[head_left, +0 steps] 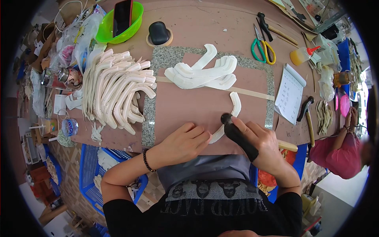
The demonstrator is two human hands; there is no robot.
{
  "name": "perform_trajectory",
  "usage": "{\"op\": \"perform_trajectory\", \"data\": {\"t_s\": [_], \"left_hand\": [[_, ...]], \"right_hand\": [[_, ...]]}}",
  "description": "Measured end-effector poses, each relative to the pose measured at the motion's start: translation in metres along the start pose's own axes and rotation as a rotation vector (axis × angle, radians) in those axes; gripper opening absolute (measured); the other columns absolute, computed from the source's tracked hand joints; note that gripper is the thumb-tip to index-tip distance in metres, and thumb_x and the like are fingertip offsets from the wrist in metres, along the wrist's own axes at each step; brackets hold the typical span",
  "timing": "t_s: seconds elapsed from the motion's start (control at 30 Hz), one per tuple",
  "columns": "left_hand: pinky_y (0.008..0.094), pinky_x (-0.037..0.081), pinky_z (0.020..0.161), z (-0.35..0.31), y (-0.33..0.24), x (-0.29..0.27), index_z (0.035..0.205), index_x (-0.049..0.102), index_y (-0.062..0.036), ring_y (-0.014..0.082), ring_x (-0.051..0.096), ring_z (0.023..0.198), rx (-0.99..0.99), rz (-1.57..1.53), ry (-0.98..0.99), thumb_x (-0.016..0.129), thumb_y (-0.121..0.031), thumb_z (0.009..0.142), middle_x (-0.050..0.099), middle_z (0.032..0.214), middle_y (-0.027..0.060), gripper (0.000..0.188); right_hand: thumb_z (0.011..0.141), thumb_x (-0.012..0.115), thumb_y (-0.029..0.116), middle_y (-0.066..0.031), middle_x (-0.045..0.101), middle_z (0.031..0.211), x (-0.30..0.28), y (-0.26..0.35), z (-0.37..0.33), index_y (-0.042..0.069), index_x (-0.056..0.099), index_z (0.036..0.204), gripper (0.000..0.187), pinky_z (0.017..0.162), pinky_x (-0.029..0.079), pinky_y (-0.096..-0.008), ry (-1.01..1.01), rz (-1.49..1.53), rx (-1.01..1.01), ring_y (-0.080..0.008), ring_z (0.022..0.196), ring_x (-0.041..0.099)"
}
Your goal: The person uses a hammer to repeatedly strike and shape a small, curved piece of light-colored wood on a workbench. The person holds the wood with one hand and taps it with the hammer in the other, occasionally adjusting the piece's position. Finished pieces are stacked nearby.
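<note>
On the brown work mat [177, 114] in front of me lies a single curved white strip [236, 103], bent like a hook. My left hand [189, 143] has its fingers curled together at the strip's near end, which they pinch. A black-headed hammer [241, 139] is in my right hand [263, 143], which is closed round it. The hammer's rounded black end rests over the strip's middle and hides part of it. Its wooden handle sticks out to the right of my hand. Beyond, several similar white strips [203, 73] lie in a loose heap.
A large stack of cream curved strips [114, 91] stands at left. Farther back are a green bowl [132, 23] with a phone and a black rounded object [159, 32]. Scissors [262, 49], a glue bottle [304, 55], a notepad [291, 91] and another hammer [304, 108] lie right. Another person's arm [342, 136] shows far right.
</note>
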State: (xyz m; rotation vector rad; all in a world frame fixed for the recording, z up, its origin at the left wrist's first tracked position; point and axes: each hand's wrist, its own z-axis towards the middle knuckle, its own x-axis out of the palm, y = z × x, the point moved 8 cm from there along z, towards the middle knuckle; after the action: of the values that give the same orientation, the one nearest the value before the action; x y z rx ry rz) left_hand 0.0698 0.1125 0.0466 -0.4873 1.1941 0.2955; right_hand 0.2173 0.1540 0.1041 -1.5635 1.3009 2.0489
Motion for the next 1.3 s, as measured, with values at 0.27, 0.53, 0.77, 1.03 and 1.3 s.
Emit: {"op": "perform_trajectory", "data": {"t_s": [0.27,0.53,0.77,1.03,1.3], "left_hand": [[0.0363,0.046,0.091,-0.008,0.006,-0.001,0.114,0.069,0.0026,0.0227,0.058,0.105,0.001,-0.017,0.025,0.067,-0.013,0.081,0.062,0.104,0.0066,0.036],[0.0365,0.047,0.088,-0.016,0.011,-0.005,0.104,0.071,0.002,0.0229,0.058,0.1,-0.013,-0.03,-0.105,0.066,-0.013,0.079,0.061,0.098,0.0065,0.03],[0.0392,0.05,0.088,-0.022,0.017,-0.006,0.106,0.069,0.0013,0.0257,0.06,0.103,-0.066,-0.077,-0.123,0.071,-0.011,0.079,0.062,0.099,0.0079,0.029],[0.0389,0.048,0.084,-0.031,0.01,-0.008,0.102,0.071,-0.0018,0.0239,0.059,0.092,-0.195,-0.072,-0.247,0.078,-0.016,0.079,0.061,0.095,0.0062,0.028],[0.0409,0.043,0.085,-0.036,-0.013,-0.003,0.108,0.074,-0.0062,0.0219,0.053,0.082,-0.432,-0.044,-0.333,0.082,-0.021,0.078,0.053,0.085,0.0023,0.034]], "right_hand": [[0.074,0.073,0.004,-0.0102,0.063,0.087,-0.002,0.003,0.007,0.006,0.058,0.141,0.069,0.06,0.055,-0.0422,0.024,-0.03,0.009,-0.0303,0.07,0.067],[0.07,0.074,0.004,-0.0116,0.063,0.089,0.009,0.005,0.006,0.005,0.056,0.143,0.075,0.061,0.055,-0.042,0.059,0.05,-0.063,-0.0319,0.072,0.067],[0.073,0.077,0.01,-0.0113,0.064,0.089,0.018,0.012,0.012,0.003,0.055,0.143,0.074,0.062,0.056,-0.0415,0.149,0.039,-0.075,-0.0322,0.073,0.068],[0.086,0.077,0.009,-0.0152,0.071,0.092,0.029,0.012,0.021,0.004,0.067,0.13,0.046,0.065,0.057,-0.042,0.164,0.102,0.003,-0.0351,0.074,0.071],[0.086,0.078,0.008,-0.0176,0.074,0.101,0.011,0.018,0.036,0.003,0.068,0.128,0.044,0.071,0.059,-0.0407,0.08,0.225,-0.014,-0.0368,0.081,0.073]]}}
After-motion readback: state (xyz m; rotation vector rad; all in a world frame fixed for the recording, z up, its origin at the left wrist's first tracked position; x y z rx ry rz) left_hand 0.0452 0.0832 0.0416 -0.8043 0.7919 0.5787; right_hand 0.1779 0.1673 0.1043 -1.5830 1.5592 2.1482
